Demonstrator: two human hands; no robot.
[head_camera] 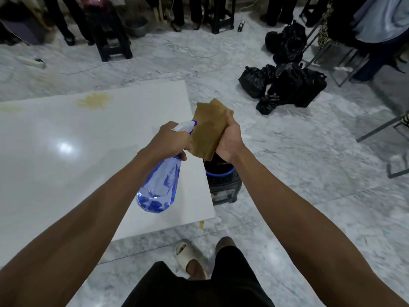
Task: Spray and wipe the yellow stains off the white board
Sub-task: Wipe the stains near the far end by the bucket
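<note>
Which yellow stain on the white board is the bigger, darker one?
The splotch near the white board's far edge, toward the middle. The other stain, at the far left, is fainter and paler.

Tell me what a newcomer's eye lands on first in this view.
At the centre, the left hand grips a clear blue spray bottle while the right hand holds a brown cloth beside its nozzle. Left of them lies the glossy white board, with a yellow stain near its far edge. A heap of black bags sits on the marble floor beyond, to the right.
</note>
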